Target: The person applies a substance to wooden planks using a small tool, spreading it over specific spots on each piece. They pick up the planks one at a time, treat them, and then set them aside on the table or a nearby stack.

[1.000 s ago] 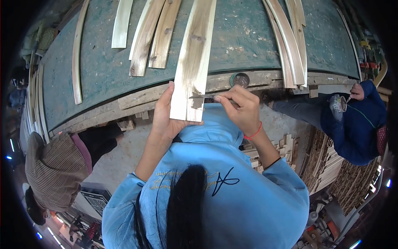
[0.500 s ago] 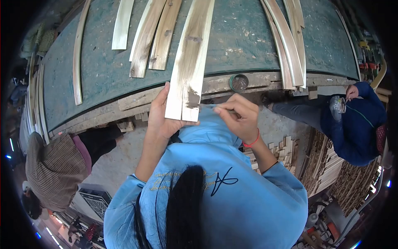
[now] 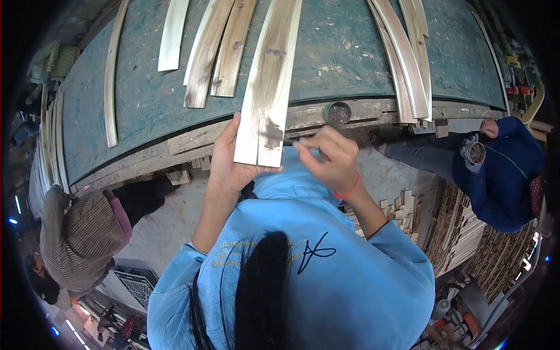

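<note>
A long pale wooden board (image 3: 265,99) reaches from the table toward my body, with a crack running in from its near end. My left hand (image 3: 224,154) is closed around that end, palm underneath and thumb along the left edge. A dark brown smear of filler (image 3: 272,135) lies beside the crack, near the right edge. My right hand (image 3: 329,154) is at the board's right side, fingers pinched on a thin, dark, blade-like tool (image 3: 290,142). Motion blur and the fingers hide most of the tool; its tip is at the smear.
The green-topped table (image 3: 326,46) bears several boards (image 3: 227,64) left and right. A small round tin (image 3: 337,113) of brown material stands at its wooden edge. A co-worker (image 3: 501,169) at right holds a can (image 3: 475,153); another person (image 3: 87,239) is at left. Wood stacks (image 3: 455,233) lie behind.
My right hand has shifted slightly left and up, bringing the tool to the board's edge. The smear looks thinner and more spread. The right co-worker's can has tilted to show its opening.
</note>
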Tool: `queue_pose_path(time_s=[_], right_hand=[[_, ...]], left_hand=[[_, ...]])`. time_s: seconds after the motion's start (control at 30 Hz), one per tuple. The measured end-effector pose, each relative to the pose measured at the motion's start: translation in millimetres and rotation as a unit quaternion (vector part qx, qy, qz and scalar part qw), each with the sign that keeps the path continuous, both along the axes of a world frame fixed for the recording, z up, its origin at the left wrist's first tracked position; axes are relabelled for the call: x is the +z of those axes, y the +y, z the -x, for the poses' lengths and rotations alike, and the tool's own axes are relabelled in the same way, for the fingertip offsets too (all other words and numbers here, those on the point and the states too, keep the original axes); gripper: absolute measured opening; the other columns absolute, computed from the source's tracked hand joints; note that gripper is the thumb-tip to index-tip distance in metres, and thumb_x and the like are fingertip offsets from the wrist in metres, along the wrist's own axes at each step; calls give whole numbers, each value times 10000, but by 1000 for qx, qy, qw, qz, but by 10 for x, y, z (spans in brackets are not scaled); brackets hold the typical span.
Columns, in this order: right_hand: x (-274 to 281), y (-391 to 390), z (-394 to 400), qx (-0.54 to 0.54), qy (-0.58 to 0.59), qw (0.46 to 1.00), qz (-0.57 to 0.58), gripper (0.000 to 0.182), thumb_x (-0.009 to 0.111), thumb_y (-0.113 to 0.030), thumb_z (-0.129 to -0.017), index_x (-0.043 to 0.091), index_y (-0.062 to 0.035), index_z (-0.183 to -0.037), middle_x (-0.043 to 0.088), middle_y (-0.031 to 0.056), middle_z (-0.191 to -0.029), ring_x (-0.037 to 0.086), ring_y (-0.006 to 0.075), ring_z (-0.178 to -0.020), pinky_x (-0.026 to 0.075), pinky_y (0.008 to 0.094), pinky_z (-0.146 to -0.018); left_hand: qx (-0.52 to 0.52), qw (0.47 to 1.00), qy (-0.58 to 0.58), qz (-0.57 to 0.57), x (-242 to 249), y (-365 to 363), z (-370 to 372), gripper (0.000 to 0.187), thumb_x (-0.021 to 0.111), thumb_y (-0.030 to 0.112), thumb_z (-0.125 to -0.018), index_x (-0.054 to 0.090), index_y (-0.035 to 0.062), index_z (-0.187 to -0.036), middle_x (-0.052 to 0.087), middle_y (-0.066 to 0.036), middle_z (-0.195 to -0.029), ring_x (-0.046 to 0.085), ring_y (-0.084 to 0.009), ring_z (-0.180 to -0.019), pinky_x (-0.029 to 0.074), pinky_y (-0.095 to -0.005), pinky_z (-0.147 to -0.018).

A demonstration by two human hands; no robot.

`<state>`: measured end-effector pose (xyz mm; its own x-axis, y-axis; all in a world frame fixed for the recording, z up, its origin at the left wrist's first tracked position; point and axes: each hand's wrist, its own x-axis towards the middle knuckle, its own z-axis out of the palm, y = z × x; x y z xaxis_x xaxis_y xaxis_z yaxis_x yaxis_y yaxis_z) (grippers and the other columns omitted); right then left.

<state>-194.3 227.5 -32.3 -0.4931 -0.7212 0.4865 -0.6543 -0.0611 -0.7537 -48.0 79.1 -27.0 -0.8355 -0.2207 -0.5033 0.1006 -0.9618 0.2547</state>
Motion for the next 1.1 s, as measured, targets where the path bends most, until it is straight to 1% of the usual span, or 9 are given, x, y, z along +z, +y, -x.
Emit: queue_pose_path(time_s=[0.13,0.4,0.5,0.63,0.73,0.8,1.0,1.07,1.1], right_hand=[[62,43,-78,24,-22,999,-25,103,759,-58,-693,657,-46,-702,556,51,-631,542,170,-476,425,284,-434],[-164,-163,-87,-93,33,995,18,98,752,-47,-705,655,-34,-713,551,47,-638,530,154,-464,406,277,-421],[-35,-87,-128,-59,-54,997,11,102,753,-49,-706,656,-25,-727,550,44,-635,527,149,-462,397,279,-415],[-40,-75,-111,5,-59,997,-43,106,753,-42,-705,649,-21,-722,548,47,-629,523,159,-459,397,290,-415],[-223,-187,-31,-18,7,1000,17,119,757,-39,-703,648,-27,-748,563,46,-660,518,174,-460,398,303,-419],[-271,-246,2,-130,157,977,55,150,761,-36,-702,644,-38,-797,581,58,-705,532,193,-475,418,312,-436],[-182,-131,42,-194,41,975,103,119,715,29,-782,633,-1,-863,583,97,-792,496,103,-490,376,232,-390],[-217,-91,91,-207,48,969,125,117,706,35,-793,636,12,-884,582,98,-807,497,95,-489,391,237,-398],[-237,-41,97,-209,34,971,115,122,704,40,-795,635,20,-893,581,99,-819,498,96,-497,397,236,-407]], left_hand=[[0,1000,-4,-9,18,-12,-2,573,323,478,-984,456,9,-1287,617,-221,-1078,668,-385,-874,552,-647,-613],[-9,1000,-1,-12,-38,-42,-42,570,333,481,-980,459,19,-1290,620,-219,-1072,668,-377,-859,553,-640,-618],[-8,1000,14,-16,-16,-82,-54,574,337,485,-978,458,21,-1294,618,-219,-1077,667,-383,-854,544,-650,-624],[-18,999,24,-30,-91,-134,-101,578,343,489,-975,460,24,-1299,609,-226,-1107,656,-399,-898,524,-668,-650],[-20,998,33,-40,-162,-119,-116,593,349,500,-972,455,22,-1306,601,-234,-1123,647,-404,-928,522,-667,-673],[-20,998,29,-42,-160,-97,-133,604,350,507,-970,449,19,-1313,598,-238,-1129,642,-404,-944,527,-660,-686],[-79,992,93,-30,-441,-148,-157,680,386,524,-954,384,-17,-1366,527,-330,-1230,598,-425,-1071,535,-634,-747],[-135,989,63,15,-775,-235,-260,766,402,529,-947,251,-51,-1423,408,-422,-1289,546,-495,-1112,515,-658,-773],[-142,988,1,57,-824,-251,-310,702,470,486,-935,332,-54,-1362,493,-368,-1234,599,-426,-1066,549,-611,-755]])
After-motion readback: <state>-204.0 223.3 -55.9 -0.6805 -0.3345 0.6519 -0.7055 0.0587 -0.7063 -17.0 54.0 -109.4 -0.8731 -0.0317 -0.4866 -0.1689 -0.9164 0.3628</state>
